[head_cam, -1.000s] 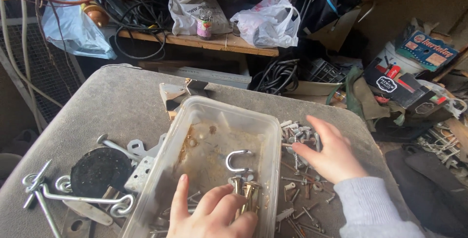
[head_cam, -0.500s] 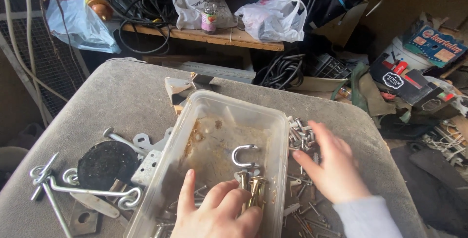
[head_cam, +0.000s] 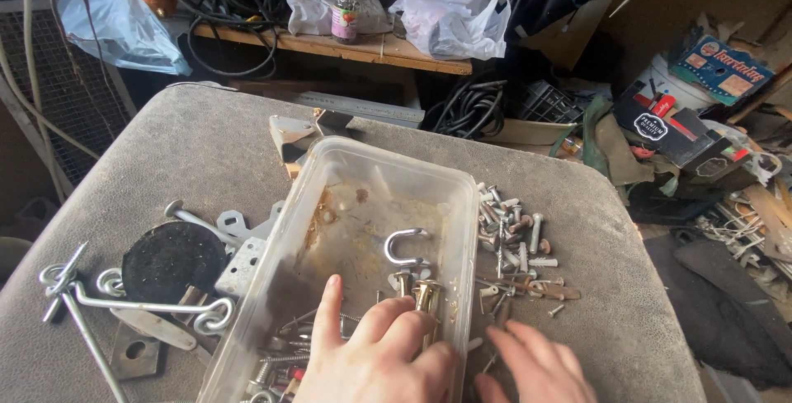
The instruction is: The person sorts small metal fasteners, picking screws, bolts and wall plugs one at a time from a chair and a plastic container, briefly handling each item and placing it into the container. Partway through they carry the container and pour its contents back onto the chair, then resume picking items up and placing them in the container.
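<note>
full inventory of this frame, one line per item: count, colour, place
clear plastic tub: 1, rust-stained, table centre
U-shaped hook: 1, silver, inside the tub
brass bolt: 1, gold, in the tub by the left hand
loose screws and bolts: many, grey, on the table right of the tub
round disc: 1, black, table left
curled wire hooks: several, silver, front left
flat metal brackets: a few, grey, between disc and tub
grey table: 1, under everything
plastic bags: 3, white and pale blue, wooden shelf behind
black cables: a coil, below the shelf
left hand: resting in the tub's near end
right hand: over the screws right of the tub
</note>
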